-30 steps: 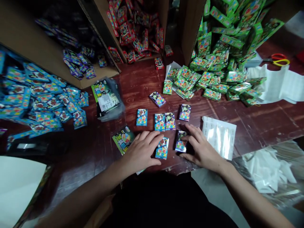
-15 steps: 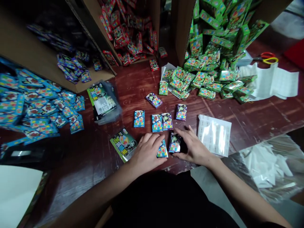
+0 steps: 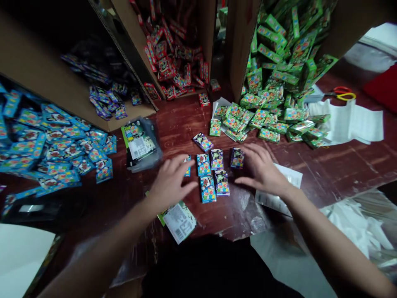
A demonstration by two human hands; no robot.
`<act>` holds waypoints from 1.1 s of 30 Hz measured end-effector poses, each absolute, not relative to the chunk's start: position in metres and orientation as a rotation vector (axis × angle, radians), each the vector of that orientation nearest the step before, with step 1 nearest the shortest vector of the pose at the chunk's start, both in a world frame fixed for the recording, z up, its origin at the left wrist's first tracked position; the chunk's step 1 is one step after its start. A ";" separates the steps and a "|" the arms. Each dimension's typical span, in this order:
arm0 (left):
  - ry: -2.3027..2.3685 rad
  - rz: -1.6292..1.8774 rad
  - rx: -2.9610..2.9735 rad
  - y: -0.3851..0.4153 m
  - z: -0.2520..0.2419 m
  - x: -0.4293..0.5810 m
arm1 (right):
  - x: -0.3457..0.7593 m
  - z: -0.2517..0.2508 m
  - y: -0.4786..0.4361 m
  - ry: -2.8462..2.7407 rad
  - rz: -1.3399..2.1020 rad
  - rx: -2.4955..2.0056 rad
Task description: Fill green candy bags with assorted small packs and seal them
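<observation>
Two blue packets and two purple packets lie together in a two-by-two block on the dark red table. My left hand, fingers spread and slightly blurred, is over another blue packet left of the block and partly covers it. My right hand is open, its fingertips beside a separate purple packet. A tilted purple packet lies above the block. Below my left hand is a printed bag with a white label.
Blue packets are heaped at left. Cardboard boxes behind hold purple, red and green packets, the green spilling out. Printed bags, a shiny sheet, scissors and a plastic bag lie around.
Both hands have come off the lower packets and moved apart and away from me. The lower blue and purple packets now sit against the upper pair. The near bag now shows its label.
</observation>
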State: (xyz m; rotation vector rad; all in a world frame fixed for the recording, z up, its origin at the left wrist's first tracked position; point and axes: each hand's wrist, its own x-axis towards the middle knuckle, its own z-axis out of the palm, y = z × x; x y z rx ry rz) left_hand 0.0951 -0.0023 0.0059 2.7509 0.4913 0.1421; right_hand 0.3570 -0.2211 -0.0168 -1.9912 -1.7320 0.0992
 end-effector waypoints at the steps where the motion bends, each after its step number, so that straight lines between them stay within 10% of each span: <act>1: 0.522 0.098 2.783 0.014 0.008 0.099 | 0.369 -0.016 -0.217 -1.726 0.110 -2.064; 6: 0.391 -0.301 2.780 0.063 0.003 0.126 | 0.394 -0.016 -0.190 -1.838 0.329 -2.184; 16: 0.497 0.037 2.433 -0.050 0.033 0.067 | 0.286 -0.017 -0.296 -1.600 0.790 -1.698; 33: 0.298 0.008 2.565 -0.101 -0.008 0.068 | 0.289 -0.037 -0.278 -1.893 0.558 -1.877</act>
